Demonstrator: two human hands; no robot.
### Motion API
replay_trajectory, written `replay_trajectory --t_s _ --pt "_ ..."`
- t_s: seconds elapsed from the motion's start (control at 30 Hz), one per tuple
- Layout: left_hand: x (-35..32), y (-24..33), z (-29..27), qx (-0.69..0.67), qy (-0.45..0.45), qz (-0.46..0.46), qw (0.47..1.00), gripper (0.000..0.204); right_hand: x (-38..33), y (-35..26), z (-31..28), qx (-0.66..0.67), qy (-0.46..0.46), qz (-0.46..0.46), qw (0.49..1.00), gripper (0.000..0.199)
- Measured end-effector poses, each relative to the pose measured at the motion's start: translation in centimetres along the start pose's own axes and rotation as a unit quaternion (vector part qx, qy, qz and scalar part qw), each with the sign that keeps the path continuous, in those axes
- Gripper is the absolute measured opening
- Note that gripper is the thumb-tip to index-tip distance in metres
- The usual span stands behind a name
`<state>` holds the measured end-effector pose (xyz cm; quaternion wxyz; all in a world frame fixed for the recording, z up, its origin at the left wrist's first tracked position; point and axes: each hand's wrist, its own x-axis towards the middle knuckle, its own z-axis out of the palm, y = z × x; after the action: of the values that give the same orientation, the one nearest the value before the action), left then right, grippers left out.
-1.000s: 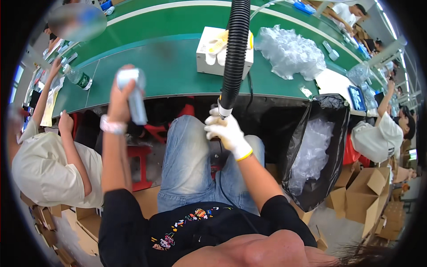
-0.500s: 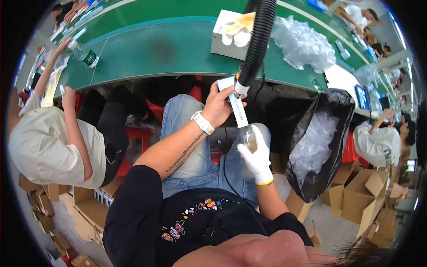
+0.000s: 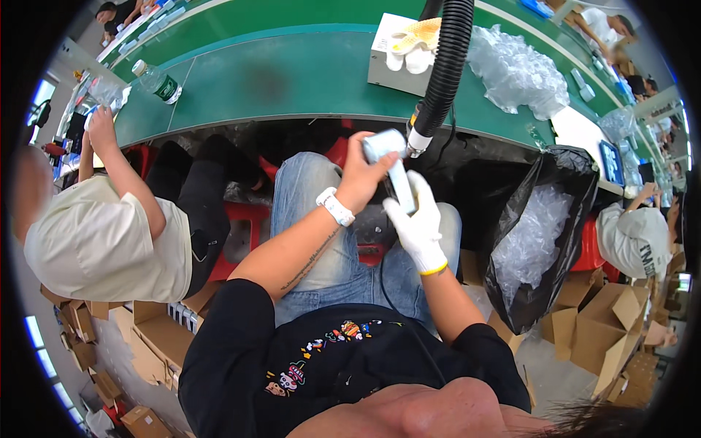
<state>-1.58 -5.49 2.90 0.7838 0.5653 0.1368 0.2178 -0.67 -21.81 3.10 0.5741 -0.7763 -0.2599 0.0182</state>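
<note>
My bare left hand [image 3: 363, 171] grips a long, slim pale blue-and-white carton [image 3: 401, 186], its wider, blurred upper end near my fingertips. My right hand [image 3: 420, 232], in a white knitted glove with a yellow cuff edge, closes its thumb and fingers about the carton's lower end. Just to the right of the carton hangs the pale nozzle [image 3: 418, 143] of a black corrugated hose [image 3: 448, 66], apart from it. Both hands are above my lap, off the front edge of the green bench [image 3: 270, 80].
A grey box [image 3: 394, 73] with gloves [image 3: 413, 50] on it and a heap of clear plastic bags [image 3: 518, 71] stand on the bench. At right hangs a black bag [image 3: 562, 219] of clear film. A bottle [image 3: 157, 82] and a co-worker [image 3: 117, 241] are at left.
The carton has left the nozzle and is turned in my left hand. My gloved right hand has risen from below onto its lower end. The co-worker's raised arm has come down from the bottle.
</note>
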Motion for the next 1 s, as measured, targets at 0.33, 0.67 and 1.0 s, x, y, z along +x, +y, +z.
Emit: replay_trajectory --t_s 0.33,0.67,1.0 --pt "-1.1 4.3 -2.0 -0.234 -0.066 -0.049 0.969 0.051 1.8 -1.2 -1.6 0.391 -0.13 0.274 0.869 0.051" --pt "-4.7 8.8 -3.4 0.197 -0.345 -0.003 0.918 0.054 1.8 -3.8 -7.6 0.019 -0.414 0.001 0.91 0.051" --pt "-13.5 2.9 -2.5 0.176 -0.329 0.214 0.903 0.054 -2.0 -6.3 -7.1 -0.178 -0.475 -0.011 0.861 0.027"
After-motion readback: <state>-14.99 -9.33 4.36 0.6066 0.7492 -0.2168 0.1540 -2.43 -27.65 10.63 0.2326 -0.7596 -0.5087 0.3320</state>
